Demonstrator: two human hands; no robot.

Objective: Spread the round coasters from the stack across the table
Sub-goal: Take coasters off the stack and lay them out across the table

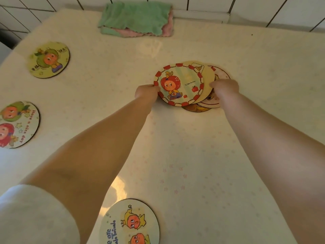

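Fingers: those of the left hand (147,93) pinch the left rim of the top coaster (178,84), the red-bordered one. The fingers of the right hand (225,88) curl down onto the right side of the stack (202,95); whether they are clamped on a rim or only pressing cannot be told, since the hand hides its own fingertips.

Location: the stack lies fanned and uneven, right of the centre of the table (228,155), with several discs showing under the top one. Three coasters already lie singly: one (49,59) towards the far left corner, one (17,124) at the left edge, one (130,222) at the near edge. A folded green cloth (136,19) rests at the far edge.

Handling, as a judgement: the discs appear thin, stiff, light and unlikely to break. The glossy tabletop probably lets them slide easily. Take hold at the rim, or slide a disc off sideways until its edge overhangs its neighbours, then pinch it there. Steady the remaining stack with the other hand.

Containers: none are in view.
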